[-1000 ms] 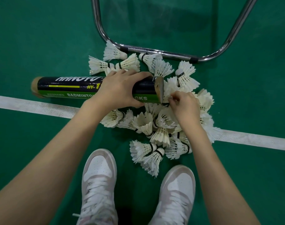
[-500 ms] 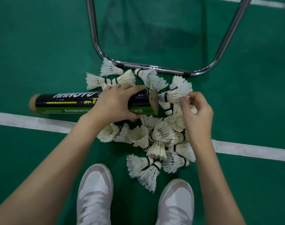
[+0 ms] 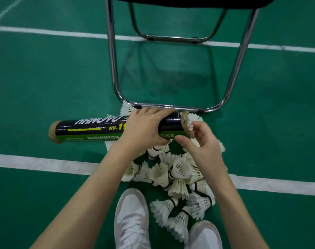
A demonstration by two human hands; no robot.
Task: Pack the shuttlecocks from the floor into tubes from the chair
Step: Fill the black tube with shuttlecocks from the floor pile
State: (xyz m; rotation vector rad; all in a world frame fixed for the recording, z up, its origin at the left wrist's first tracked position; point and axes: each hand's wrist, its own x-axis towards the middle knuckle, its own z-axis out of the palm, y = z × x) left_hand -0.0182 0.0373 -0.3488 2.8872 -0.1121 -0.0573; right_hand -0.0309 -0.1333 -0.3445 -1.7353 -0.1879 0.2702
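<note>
My left hand point(image 3: 144, 129) grips a black and green shuttlecock tube point(image 3: 92, 129), held level above the floor with its open mouth to the right. At that mouth a white shuttlecock point(image 3: 190, 125) sits partly inside, feathers sticking out. My right hand point(image 3: 199, 141) is at the mouth with curled fingers on those feathers. Below the hands lies a pile of several white shuttlecocks point(image 3: 178, 177) on the green floor.
A chair with a chrome tube frame point(image 3: 171, 106) stands just beyond the tube, its dark seat point(image 3: 189, 0) at the top edge. White court lines point(image 3: 36, 163) cross the floor. My two white shoes point(image 3: 131, 218) stand below the pile.
My right hand carried a shuttlecock from the pile to the tube mouth and it now sits partly inside. The view tilted up, showing more of the chair.
</note>
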